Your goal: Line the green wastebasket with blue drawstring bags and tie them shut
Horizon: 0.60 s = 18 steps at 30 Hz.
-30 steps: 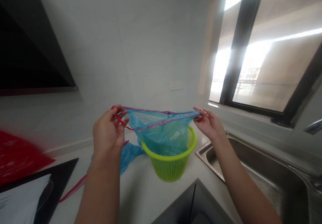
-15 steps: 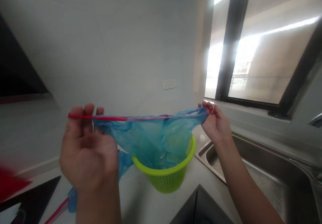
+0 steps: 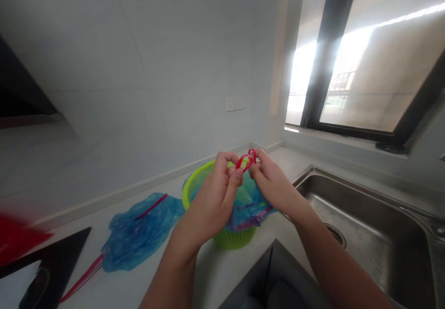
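Observation:
Above the green plastic basket (image 3: 233,240), my left hand (image 3: 218,197) pinches a loop of red drawstring (image 3: 244,161) between thumb and fingers. Close beside it, my right hand (image 3: 273,179) is closed on the same drawstring, its fingertips nearly touching the left ones. The drawstring belongs to a thin blue plastic bag (image 3: 248,211), whose top edge hangs folded over the basket's near rim. My hands and wrists cover much of the basket's opening. A second, crumpled blue bag (image 3: 142,230) with red drawstrings lies on the counter left of the basket.
At the right, a stainless steel sink (image 3: 375,244) is set into the counter (image 3: 212,276). A black cooktop (image 3: 66,262) and a blurred red object (image 3: 21,239) are at the left. Wall sockets (image 3: 235,104) sit behind, and a dark grey object (image 3: 274,281) stands at the front edge.
Both hands have come together over the basket from wide apart. The bag's stretched mouth has dropped over the near rim, and the drawstring is now a small loop between my fingers.

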Each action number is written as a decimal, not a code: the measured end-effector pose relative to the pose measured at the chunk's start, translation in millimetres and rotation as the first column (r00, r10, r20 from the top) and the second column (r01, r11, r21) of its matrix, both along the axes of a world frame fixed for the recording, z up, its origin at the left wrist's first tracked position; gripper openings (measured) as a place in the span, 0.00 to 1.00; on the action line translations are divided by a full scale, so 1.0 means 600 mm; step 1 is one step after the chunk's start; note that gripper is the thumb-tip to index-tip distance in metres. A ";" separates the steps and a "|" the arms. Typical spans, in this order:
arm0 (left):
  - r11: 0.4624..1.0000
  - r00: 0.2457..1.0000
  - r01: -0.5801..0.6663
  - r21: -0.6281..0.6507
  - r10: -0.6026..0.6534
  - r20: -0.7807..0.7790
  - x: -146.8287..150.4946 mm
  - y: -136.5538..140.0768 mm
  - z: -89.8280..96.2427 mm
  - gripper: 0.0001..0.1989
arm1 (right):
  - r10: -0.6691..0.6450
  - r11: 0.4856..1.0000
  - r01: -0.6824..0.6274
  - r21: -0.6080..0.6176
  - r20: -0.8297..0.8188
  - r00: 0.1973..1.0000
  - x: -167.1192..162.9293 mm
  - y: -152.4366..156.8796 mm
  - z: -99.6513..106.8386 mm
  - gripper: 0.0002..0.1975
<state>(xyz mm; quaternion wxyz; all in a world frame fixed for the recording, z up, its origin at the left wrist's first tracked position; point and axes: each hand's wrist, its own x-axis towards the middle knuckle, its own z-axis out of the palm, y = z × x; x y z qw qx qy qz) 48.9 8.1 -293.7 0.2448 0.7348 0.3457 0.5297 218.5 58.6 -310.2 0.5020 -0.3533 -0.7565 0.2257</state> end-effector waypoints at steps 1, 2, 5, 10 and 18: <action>1.000 0.997 -0.002 0.013 0.003 -0.082 0.003 0.000 0.000 0.08 | -0.015 0.999 0.012 0.052 0.065 0.998 -0.002 -0.007 0.002 0.09; 1.000 0.989 0.001 0.026 0.003 -0.147 0.005 0.001 0.001 0.08 | -0.013 0.996 0.003 0.090 0.108 0.994 -0.004 -0.012 0.004 0.09; 0.997 0.972 -0.022 0.072 0.039 -0.233 0.006 0.008 0.004 0.07 | 0.014 0.991 -0.030 0.129 0.124 0.992 -0.004 -0.022 0.005 0.07; 0.986 0.961 -0.089 0.142 0.123 -0.249 0.003 0.017 0.003 0.05 | 0.072 0.990 -0.081 0.114 0.077 0.994 -0.002 -0.026 0.005 0.19; 0.940 0.927 -0.298 0.167 0.327 -0.186 0.015 0.019 -0.008 0.08 | 0.242 0.964 -0.231 0.133 -0.073 0.968 -0.010 -0.025 0.014 0.17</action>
